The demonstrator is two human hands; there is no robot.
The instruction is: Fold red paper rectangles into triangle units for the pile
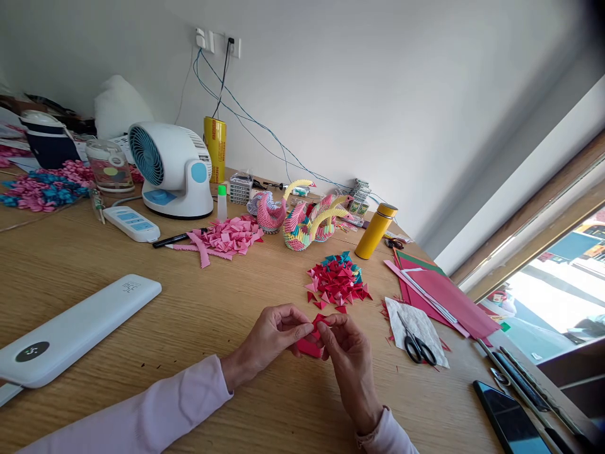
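Between my two hands is a small red paper piece (320, 319), pinched by the thumb and fingers of each. My left hand (278, 329) grips its left side, and my right hand (347, 347) grips the right. Just below the fingertips shows more red paper (309, 348), partly hidden by the hands; I cannot tell whether it is held or lies on the table. Right beyond the hands lies a pile of folded paper triangles (336, 280) in red, pink and teal.
Pink paper strips (227, 236) and folded paper swans (312, 221) lie farther back, near a white fan (172, 170) and a yellow bottle (375, 231). Scissors (416, 347) rest on a tissue (420, 325) at right, beside coloured sheets (444, 296) and a phone (510, 419). A white lamp-like bar (89, 328) is at left.
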